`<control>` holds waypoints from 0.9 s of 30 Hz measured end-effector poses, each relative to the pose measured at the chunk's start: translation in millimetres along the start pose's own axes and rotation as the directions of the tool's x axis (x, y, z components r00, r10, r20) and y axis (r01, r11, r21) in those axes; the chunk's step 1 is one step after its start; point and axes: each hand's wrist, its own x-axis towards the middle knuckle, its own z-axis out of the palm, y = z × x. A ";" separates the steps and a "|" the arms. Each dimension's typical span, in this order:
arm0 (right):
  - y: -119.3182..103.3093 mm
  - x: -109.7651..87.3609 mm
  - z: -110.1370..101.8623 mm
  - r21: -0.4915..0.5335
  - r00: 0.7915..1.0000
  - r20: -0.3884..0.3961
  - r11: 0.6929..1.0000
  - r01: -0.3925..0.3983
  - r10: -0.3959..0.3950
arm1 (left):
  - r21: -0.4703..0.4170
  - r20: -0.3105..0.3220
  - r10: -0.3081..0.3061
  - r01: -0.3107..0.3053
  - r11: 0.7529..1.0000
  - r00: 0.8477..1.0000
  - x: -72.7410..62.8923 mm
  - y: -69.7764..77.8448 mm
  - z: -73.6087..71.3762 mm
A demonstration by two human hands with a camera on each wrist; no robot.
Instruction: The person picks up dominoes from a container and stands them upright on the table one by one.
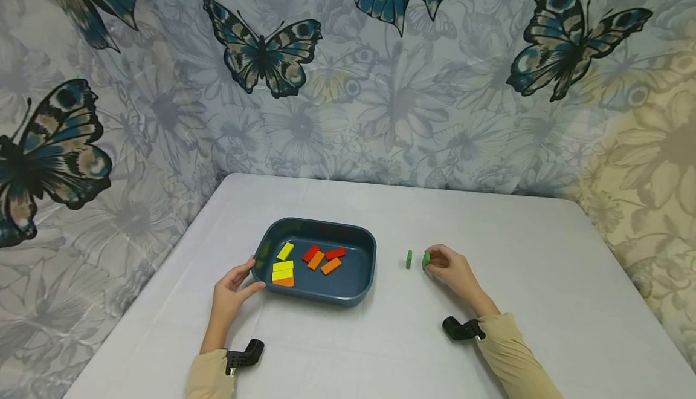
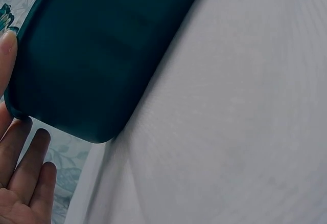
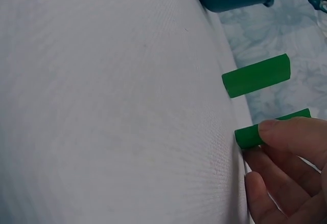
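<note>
A dark teal tray point(image 1: 356, 269) lies on the table with flat yellow, orange and red blocks inside. My left hand point(image 1: 227, 296) holds its left end, thumb at the near corner and index finger at the rim. In the left wrist view the other fingers of this hand point(image 2: 25, 183) extend loosely below the tray point(image 2: 102, 55). Right of the tray, my right hand point(image 1: 454, 272) pinches an upright green block point(image 3: 249, 136) between thumb and fingers, close over the cloth. A second green block point(image 3: 258, 75) stands on end just left of it, apart from the fingers.
A white cloth point(image 1: 337, 350) covers the table. Behind and beside it hang butterfly-patterned walls point(image 1: 348, 127). Black wrist cameras point(image 1: 246, 355) sit at both sleeves.
</note>
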 end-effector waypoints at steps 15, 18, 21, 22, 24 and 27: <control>-21.1 8.2 -14.6 -0.004 0.999 0.047 1.000 0.023 -0.022 | -0.004 -0.016 0.030 -0.030 1.000 0.999 -2.2 -3.7 -1.0; -34.3 12.8 -22.8 0.011 0.998 0.003 0.998 0.067 -0.068 | 0.001 -0.011 0.039 -0.039 0.999 0.999 -1.3 -2.4 -0.4; -52.2 17.2 -30.9 0.057 0.992 -0.053 0.991 0.118 -0.115 | -0.008 -0.002 0.050 -0.050 0.999 0.999 0.3 -1.1 0.4; -60.7 17.7 -33.0 0.080 0.989 -0.070 0.988 0.134 -0.128 | -0.010 0.000 0.052 -0.052 0.999 0.999 0.6 -0.6 0.6; -78.2 17.6 -35.6 0.108 0.985 -0.092 0.982 0.155 -0.146 | -0.017 0.002 0.049 -0.049 0.999 0.999 0.9 -0.1 0.5; -103.7 17.2 -34.7 0.138 0.979 -0.110 0.973 0.187 -0.172 | -0.017 0.004 0.040 -0.040 0.999 0.999 0.3 0.2 -0.2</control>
